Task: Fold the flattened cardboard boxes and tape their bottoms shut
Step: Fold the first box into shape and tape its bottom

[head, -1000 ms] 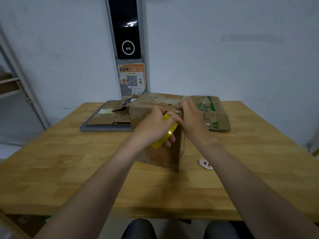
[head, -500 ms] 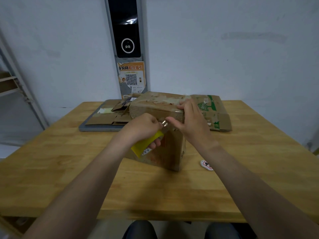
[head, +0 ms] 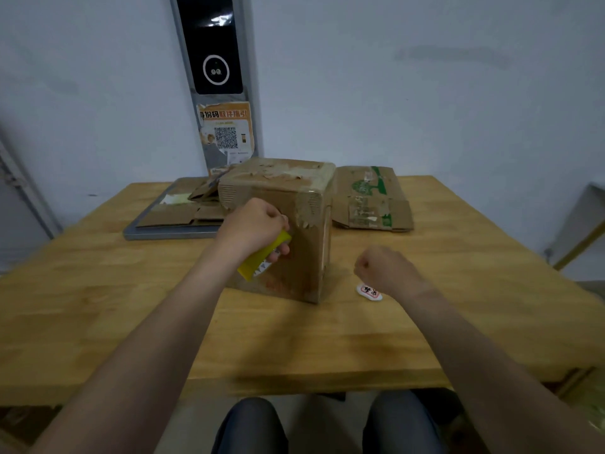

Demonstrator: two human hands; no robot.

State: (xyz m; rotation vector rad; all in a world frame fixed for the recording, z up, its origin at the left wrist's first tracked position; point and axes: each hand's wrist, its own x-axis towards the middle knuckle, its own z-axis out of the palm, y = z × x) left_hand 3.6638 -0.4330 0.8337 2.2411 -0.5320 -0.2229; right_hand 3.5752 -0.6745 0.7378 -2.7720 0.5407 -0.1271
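Right hand (head: 386,271) has left the box (head: 278,188), curled empty; left hand (head: 252,224) grips yellow tool (head: 258,258); sticker (head: 370,292) writing illegible.

The left hand (head: 252,229) covers most of the yellow tape cutter (head: 257,263) and part of the near face of the box (head: 294,198). The right hand (head: 388,270) curls its fingertips out of sight; its wrist overlaps a small white label (head: 368,291), its print too small to read.
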